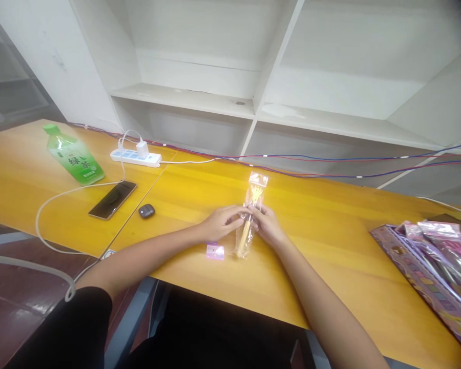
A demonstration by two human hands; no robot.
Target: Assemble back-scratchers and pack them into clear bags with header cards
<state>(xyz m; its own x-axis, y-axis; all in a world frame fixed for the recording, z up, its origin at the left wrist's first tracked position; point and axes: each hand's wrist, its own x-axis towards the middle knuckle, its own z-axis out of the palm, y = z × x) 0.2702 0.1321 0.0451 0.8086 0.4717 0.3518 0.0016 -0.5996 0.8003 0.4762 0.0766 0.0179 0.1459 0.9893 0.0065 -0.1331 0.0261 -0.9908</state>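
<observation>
The 2 hands meet at the middle of a clear packet (245, 240) in the head view. The left hand (225, 221) reaches over its left side with loosely bent fingers; I cannot tell if they grip or only touch. The right hand (268, 224) appears to pinch its right edge.

The packet is near the middle of the worktop (315, 220), its header at the far end. Inside is 1 yellow item (256, 192) with a pale handle toward the near edge. The item is inside its wrapping, so removal looks undone; whether any seal is open, I cannot tell. Nothing shows how much work remains.

A small pink card (215, 251) lies just left of the packet's near end. On the right, an open box (411, 279) holds several more packets (451, 251). On the left are earbud case (146, 210), phone (112, 200), power strip (135, 157) and green bottle (76, 156).
</observation>
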